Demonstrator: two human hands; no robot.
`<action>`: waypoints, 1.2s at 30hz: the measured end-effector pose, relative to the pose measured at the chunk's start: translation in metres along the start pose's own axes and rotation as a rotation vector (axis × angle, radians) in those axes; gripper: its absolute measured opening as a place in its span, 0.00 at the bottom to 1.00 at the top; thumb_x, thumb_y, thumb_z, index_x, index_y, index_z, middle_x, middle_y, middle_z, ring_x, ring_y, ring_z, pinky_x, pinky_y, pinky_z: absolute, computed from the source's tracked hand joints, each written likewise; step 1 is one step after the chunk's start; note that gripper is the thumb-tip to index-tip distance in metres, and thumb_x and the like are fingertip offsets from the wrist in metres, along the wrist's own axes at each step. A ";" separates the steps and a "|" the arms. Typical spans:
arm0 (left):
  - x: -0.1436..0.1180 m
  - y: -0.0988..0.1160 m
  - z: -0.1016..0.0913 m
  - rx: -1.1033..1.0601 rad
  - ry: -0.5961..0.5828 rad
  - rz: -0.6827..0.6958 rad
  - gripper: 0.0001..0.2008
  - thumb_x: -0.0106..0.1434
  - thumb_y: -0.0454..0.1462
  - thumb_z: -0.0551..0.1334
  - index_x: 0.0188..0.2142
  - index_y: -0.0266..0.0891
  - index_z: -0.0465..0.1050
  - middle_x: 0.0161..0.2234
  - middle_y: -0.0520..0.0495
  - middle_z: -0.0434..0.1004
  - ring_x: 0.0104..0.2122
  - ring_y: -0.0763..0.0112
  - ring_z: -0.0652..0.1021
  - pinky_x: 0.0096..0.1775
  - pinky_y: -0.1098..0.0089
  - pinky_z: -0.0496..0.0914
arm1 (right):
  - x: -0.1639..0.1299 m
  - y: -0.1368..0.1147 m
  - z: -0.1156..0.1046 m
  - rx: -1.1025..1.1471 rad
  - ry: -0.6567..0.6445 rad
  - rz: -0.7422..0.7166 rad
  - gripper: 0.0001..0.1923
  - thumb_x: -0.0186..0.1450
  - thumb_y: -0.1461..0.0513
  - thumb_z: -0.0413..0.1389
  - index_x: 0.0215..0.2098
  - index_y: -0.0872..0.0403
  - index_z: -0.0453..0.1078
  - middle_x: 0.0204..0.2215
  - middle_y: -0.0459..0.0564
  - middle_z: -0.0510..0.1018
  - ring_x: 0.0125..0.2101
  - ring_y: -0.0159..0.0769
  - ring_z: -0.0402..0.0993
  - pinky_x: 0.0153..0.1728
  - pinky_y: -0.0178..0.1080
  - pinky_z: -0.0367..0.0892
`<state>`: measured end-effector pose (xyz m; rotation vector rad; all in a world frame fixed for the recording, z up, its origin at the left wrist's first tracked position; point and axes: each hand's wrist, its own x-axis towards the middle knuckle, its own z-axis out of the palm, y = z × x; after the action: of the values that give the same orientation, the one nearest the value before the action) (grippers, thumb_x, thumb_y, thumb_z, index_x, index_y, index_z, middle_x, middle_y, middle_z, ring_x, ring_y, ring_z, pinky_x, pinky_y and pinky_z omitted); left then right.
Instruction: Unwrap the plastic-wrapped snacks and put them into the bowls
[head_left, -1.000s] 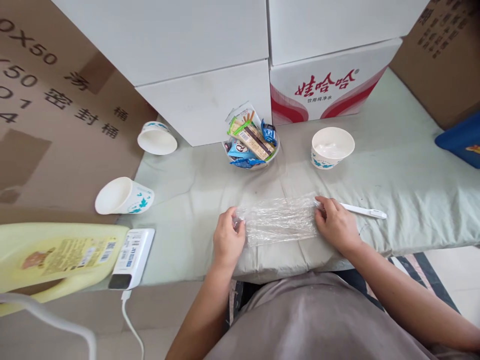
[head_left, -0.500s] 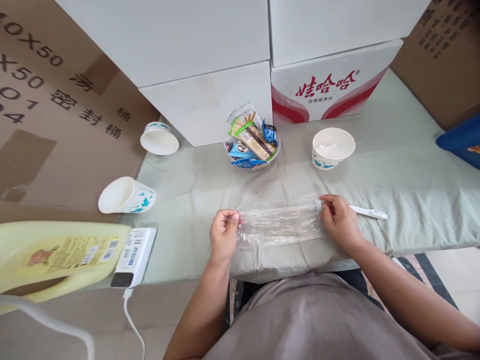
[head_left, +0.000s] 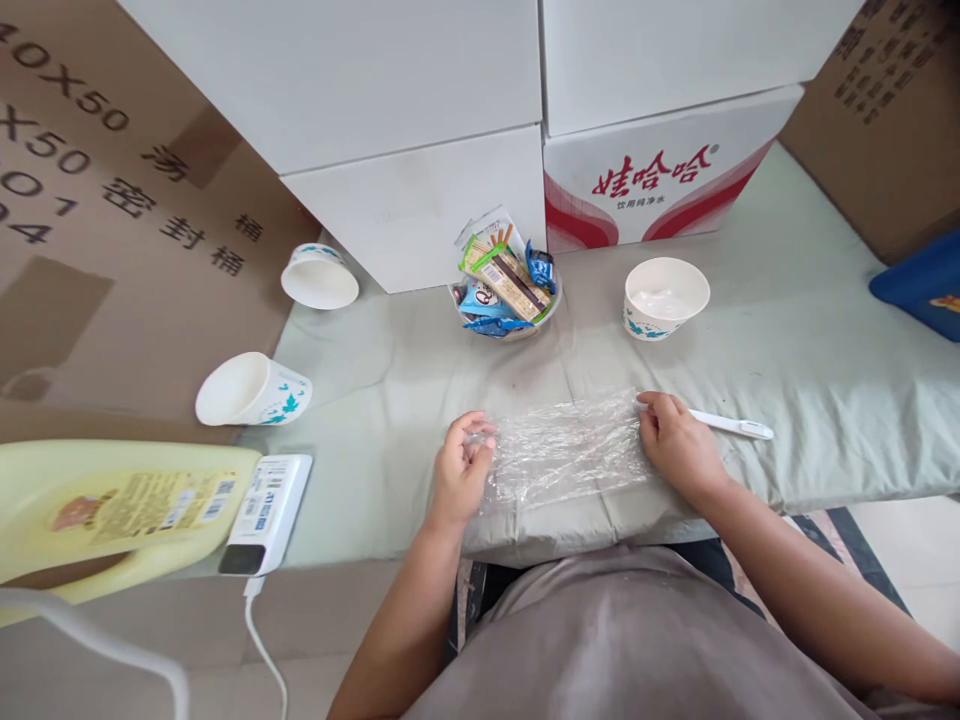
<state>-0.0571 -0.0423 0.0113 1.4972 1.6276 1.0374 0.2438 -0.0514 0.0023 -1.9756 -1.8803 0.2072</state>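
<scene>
A crinkled sheet of clear plastic film is stretched between my hands, low over the front of the table. My left hand has the film's left end between its curled fingers and thumb. At the opposite end, my right hand pinches the film near its upper right corner. Just beyond my right knuckles lies a slim white stick-like tool, its left end hidden behind the hand.
A bowl of wrapped snacks stands before the white boxes. Right of it is a paper bowl with something clear inside. Two paper cups lie tipped at left, near a yellow jug and a cabled white device.
My left hand has shifted slightly right, and its fingers have loosened a little. The film's left end has moved with it, and the sheet looks wider from front to back. My right hand has barely moved.
</scene>
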 end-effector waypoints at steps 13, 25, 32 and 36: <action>0.003 -0.014 0.003 0.281 0.166 -0.009 0.11 0.62 0.41 0.59 0.43 0.41 0.71 0.33 0.48 0.79 0.30 0.69 0.79 0.37 0.67 0.72 | 0.001 -0.002 0.003 -0.082 0.061 -0.028 0.16 0.69 0.60 0.44 0.50 0.54 0.68 0.43 0.55 0.78 0.32 0.42 0.77 0.26 0.40 0.66; 0.009 -0.013 0.007 -0.025 0.100 0.033 0.07 0.62 0.38 0.57 0.29 0.42 0.58 0.37 0.47 0.77 0.40 0.69 0.79 0.41 0.69 0.73 | 0.001 -0.001 0.003 -0.003 0.071 -0.051 0.12 0.66 0.64 0.44 0.41 0.53 0.68 0.38 0.54 0.77 0.31 0.40 0.75 0.27 0.39 0.66; 0.010 -0.010 0.006 0.198 0.048 0.197 0.10 0.64 0.34 0.54 0.39 0.40 0.73 0.41 0.45 0.76 0.42 0.67 0.77 0.44 0.65 0.73 | 0.001 -0.001 0.002 0.141 0.063 -0.140 0.19 0.64 0.69 0.44 0.48 0.53 0.69 0.46 0.54 0.77 0.43 0.41 0.77 0.42 0.43 0.73; 0.009 -0.012 0.006 0.334 0.115 0.287 0.15 0.65 0.33 0.53 0.46 0.40 0.74 0.46 0.42 0.76 0.47 0.65 0.77 0.50 0.63 0.72 | 0.003 -0.002 0.000 0.155 0.078 -0.109 0.19 0.67 0.67 0.43 0.50 0.53 0.70 0.47 0.54 0.77 0.46 0.41 0.76 0.46 0.45 0.72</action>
<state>-0.0585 -0.0330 -0.0022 1.9705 1.7665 1.0555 0.2423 -0.0485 0.0032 -1.7493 -1.8572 0.2328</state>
